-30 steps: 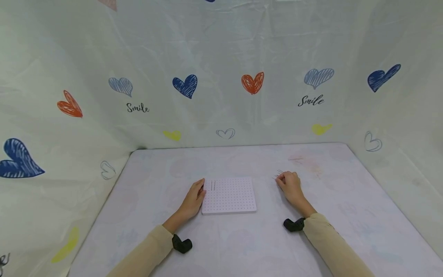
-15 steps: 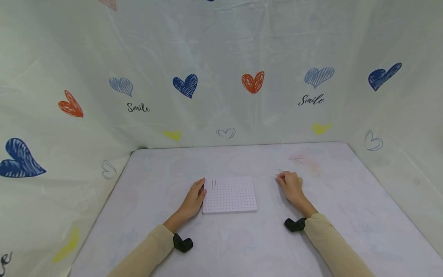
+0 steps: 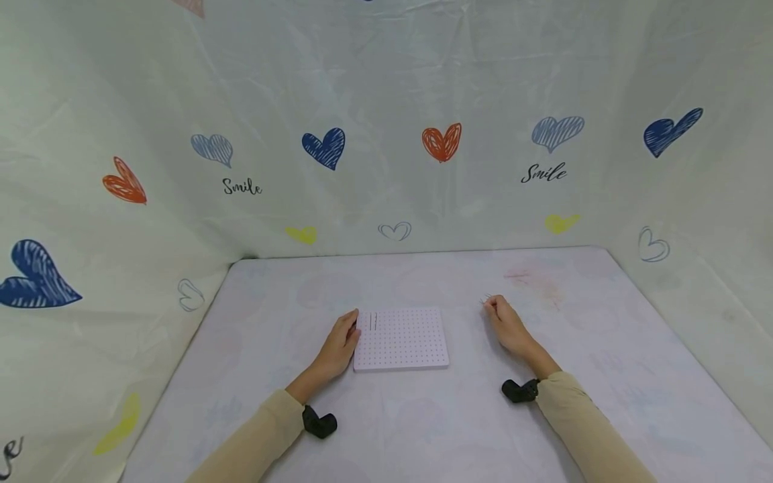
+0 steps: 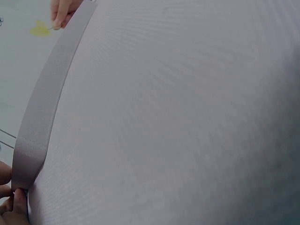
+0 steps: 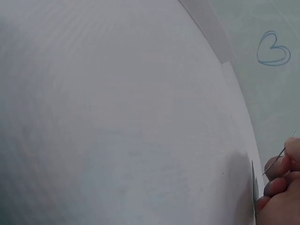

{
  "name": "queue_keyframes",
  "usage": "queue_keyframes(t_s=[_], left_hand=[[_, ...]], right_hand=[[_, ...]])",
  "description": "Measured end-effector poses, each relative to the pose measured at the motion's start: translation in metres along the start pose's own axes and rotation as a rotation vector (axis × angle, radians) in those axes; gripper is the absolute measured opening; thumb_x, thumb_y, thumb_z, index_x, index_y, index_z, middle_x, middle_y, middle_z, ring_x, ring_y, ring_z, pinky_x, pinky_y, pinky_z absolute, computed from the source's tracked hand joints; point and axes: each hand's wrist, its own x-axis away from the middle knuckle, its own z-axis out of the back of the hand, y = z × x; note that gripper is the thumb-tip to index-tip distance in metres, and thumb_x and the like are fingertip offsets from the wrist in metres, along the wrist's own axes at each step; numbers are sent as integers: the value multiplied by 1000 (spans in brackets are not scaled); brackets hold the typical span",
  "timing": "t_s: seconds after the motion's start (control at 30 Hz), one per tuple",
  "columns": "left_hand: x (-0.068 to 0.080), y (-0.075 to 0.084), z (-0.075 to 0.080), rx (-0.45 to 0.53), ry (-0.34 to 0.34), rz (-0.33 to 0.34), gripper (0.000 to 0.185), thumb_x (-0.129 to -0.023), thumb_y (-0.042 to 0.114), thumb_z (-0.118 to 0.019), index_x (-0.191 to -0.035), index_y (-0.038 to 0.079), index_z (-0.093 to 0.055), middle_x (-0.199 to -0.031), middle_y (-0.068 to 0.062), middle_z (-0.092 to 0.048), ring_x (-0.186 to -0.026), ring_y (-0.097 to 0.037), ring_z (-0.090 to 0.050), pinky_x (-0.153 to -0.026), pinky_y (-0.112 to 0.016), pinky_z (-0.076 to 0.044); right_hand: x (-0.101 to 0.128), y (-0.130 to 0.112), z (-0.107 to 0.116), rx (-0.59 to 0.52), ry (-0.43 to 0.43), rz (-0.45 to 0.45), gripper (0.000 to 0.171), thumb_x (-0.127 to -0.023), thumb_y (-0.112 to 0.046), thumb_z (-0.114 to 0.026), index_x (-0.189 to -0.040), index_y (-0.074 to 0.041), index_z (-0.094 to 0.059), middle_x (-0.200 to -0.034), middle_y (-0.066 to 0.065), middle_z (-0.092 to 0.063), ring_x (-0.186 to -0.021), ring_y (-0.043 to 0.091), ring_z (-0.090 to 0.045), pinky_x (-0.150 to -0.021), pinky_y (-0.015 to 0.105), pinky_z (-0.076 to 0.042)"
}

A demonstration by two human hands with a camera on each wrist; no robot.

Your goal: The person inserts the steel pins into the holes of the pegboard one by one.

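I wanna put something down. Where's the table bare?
Free: the near table between the wrist cameras, and the strip between pegboard and right hand. Crowded: pegboard's left edge, held by the left hand, and around the thin metal pin the right hand pinches.

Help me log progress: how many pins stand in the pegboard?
2: the left pin and the right pin, both far left on the pegboard; none seems hidden.

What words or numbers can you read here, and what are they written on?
"Smile": black script, left part of the white sheet behind the table.
"Smile": black script, right part of that sheet.
Cut-off black lettering: white sheet, head view's lower left edge; perhaps ends in "e", the rest out of frame.
Small dark mark: left wrist view's left edge, too cut off to read.
No numbers, and no writing visible on the white holed board.
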Motion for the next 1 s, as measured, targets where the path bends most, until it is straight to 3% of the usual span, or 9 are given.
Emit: queue_keyframes(t_s=[0.2, 0.43, 0.5, 0.73, 1.0], left_hand=[[-1, -1, 1, 3, -8, 22, 51, -106, 6, -45, -151, -10, -29, -155, -27, -31, -143, -38, -31, -115, -49, -30], [-1, -2, 1, 9, -5, 6, 50, -105, 5, -45, -151, -11, -30, -154, -28, -32, -142, -39, -32, -114, -50, -30], [0, -2, 1, 11, -4, 3, 50, -105, 5, -45, -150, -11, -30, -154, -28, -32, -142, -39, -32, -114, -51, -30], [-1, -3, 1, 24, -10, 19, 51, -106, 6, -46, -152, -9, -29, -155, -26, -31, -143, -38, -31, -115, -49, -29], [-1, 0, 1, 25, -11, 23, 51, -106, 6, -46, -151, -10, -29, -155, -27, -31, -143, -38, -31, -115, -49, -29]], right_hand=[[-4, -1, -2, -35, -45, -48, 19, -109, -12, -39, -107, 6, -44, -84, 10, -43, -77, 18, -41, -64, 27, -35], [-6, -8, -5, -97, -46, -6, 12, -105, 0, -45, -103, 10, -50, -83, 19, -56, -69, 15, -45, -58, 22, -38], [-4, -15, -4, -114, -53, -12, 11, -104, 2, -46, -102, 11, -51, -84, 19, -58, -70, 20, -49, -60, 22, -40], [-9, -11, -11, -144, -19, 3, 11, -103, -3, -53, -100, 7, -54, -83, 10, -62, -72, 19, -52, -61, 20, -42], [-16, -22, -19, -167, 20, 57, 9, -99, 0, -58, -96, 9, -58, -80, 11, -65, -71, 25, -57, -59, 18, -42]])
